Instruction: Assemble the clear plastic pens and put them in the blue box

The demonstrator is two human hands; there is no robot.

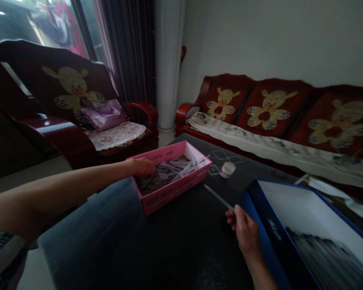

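Between the thumb and fingers of my right hand is a thin translucent pen barrel, its pointed end aimed up and to the left over the dark table. My left hand reaches over the near-left wall of a pink box, knuckles up and fingers curled down among the contents. The fingertips are hidden, so whatever they pinch cannot be made out. Loose translucent pen barrels lie jumbled in that box. Beside my right hand stands a blue box with a white inside, holding many dark, thin, pen-like sticks.
A small round tub stands on the black table, right of the pink box. A white wrapper lies behind the blue box. Beyond are a wooden armchair holding a purple bag and a long wooden sofa.
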